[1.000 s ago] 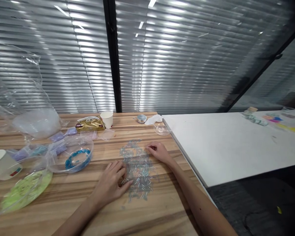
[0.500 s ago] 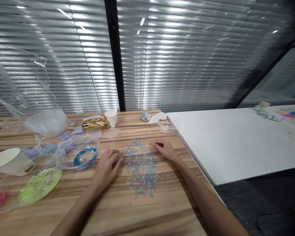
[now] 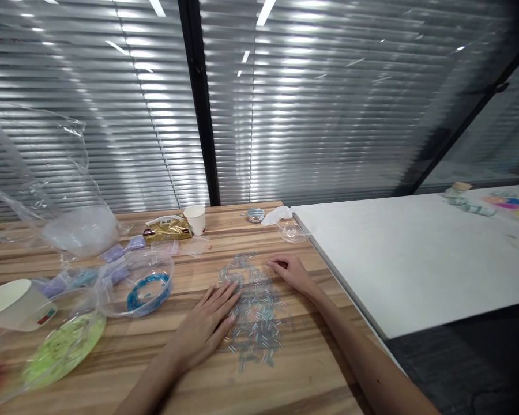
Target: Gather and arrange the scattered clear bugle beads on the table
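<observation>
Many small clear and bluish tube-shaped pieces lie spread on the wooden table. My left hand rests flat at the left edge of the spread, fingers stretched out and fingertips touching some pieces. On the far right side of the spread, my right hand is closed, thumb and index finger pinched together; whatever may be between them is too small to make out. A clear round container with blue pieces stands left of my left hand.
A clear container with yellow-green pieces and a tipped paper cup are at left. Behind stand a gold packet, a white cup, a round tin and a clear lid. A white table adjoins at right.
My left hand has moved right and nearer to me, onto the edge of the pieces, and its fingers have stretched out. My right hand stays nearly in place, pinched. The view has tilted slightly up.
</observation>
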The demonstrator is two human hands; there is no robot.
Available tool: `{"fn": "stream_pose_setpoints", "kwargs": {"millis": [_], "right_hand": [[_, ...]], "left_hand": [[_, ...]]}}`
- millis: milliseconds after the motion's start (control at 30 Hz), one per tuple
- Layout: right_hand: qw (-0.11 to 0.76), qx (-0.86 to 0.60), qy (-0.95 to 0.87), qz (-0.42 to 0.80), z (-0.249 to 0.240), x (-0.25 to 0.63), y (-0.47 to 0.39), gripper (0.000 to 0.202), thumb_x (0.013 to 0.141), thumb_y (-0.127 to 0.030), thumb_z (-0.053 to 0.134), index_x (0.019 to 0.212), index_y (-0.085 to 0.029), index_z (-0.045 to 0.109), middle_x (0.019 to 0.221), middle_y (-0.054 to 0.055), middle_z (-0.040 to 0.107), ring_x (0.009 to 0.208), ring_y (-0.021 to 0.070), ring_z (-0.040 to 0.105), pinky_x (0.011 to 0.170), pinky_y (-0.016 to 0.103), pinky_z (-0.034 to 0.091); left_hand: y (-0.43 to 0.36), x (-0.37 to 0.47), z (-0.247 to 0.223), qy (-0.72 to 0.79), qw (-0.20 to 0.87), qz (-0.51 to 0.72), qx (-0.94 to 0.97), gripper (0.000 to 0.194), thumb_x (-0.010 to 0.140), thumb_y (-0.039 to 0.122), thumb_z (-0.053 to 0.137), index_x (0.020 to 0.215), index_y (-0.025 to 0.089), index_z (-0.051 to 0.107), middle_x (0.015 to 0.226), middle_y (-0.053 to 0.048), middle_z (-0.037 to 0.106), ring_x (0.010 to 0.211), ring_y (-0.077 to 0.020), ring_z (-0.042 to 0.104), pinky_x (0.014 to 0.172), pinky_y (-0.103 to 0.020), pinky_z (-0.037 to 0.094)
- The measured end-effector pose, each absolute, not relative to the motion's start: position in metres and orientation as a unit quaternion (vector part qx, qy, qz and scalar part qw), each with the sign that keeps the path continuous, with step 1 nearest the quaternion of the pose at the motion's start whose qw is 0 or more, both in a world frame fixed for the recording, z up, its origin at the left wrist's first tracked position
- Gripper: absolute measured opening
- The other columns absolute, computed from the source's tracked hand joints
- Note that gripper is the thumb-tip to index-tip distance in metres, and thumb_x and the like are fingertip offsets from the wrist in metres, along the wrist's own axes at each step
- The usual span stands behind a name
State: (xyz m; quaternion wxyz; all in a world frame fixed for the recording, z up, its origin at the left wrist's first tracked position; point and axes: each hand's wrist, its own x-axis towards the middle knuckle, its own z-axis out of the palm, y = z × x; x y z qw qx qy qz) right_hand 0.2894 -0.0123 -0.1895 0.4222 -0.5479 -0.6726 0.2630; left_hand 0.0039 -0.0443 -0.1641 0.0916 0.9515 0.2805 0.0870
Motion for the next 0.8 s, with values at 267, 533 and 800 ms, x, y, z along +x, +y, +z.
{"fn": "stream_pose_setpoints", "kwargs": {"millis": [267, 533, 800], "right_hand": [[0.415, -0.546, -0.677, 0.268, -0.1884, 0.2894, -0.0134, 0.03, 0.084, -0.037, 0.052, 0.082, -0.014, 0.071, 0.082, 0.004, 0.068, 0.072, 0.0167, 0.059, 0.064, 0.024, 0.04], [0.404, -0.557, -0.674, 0.269, -0.1841, 0.2884, -0.0174, 0.033, 0.085, -0.039, 0.049, 0.081, -0.013, 0.07, 0.082, 0.005, 0.068, 0.07, 0.0166, 0.058, 0.062, 0.024, 0.039], [0.416, -0.547, -0.676, 0.265, -0.184, 0.2879, -0.0179, 0.032, 0.084, -0.038, 0.049, 0.078, -0.014, 0.069, 0.08, 0.005, 0.067, 0.07, 0.0166, 0.059, 0.064, 0.024, 0.041]], "left_hand": [[-0.0418, 0.003, -0.1667, 0.295, 0.111, 0.087, 0.945, 0.044, 0.099, 0.032, 0.032, 0.143, 0.026, 0.027, 0.148, -0.001, 0.026, 0.137, -0.0188, 0.022, 0.114, -0.049, 0.02], [-0.0382, -0.0012, -0.1623, 0.293, 0.113, 0.123, 0.942, 0.037, 0.098, 0.029, 0.035, 0.133, 0.022, 0.046, 0.141, -0.004, 0.041, 0.133, -0.0195, 0.034, 0.112, -0.048, 0.026], [-0.0453, 0.0076, -0.1572, 0.231, 0.133, 0.092, 0.959, 0.04, 0.098, 0.026, 0.037, 0.138, 0.026, 0.039, 0.141, -0.002, 0.04, 0.134, -0.0202, 0.03, 0.112, -0.048, 0.028]]}}
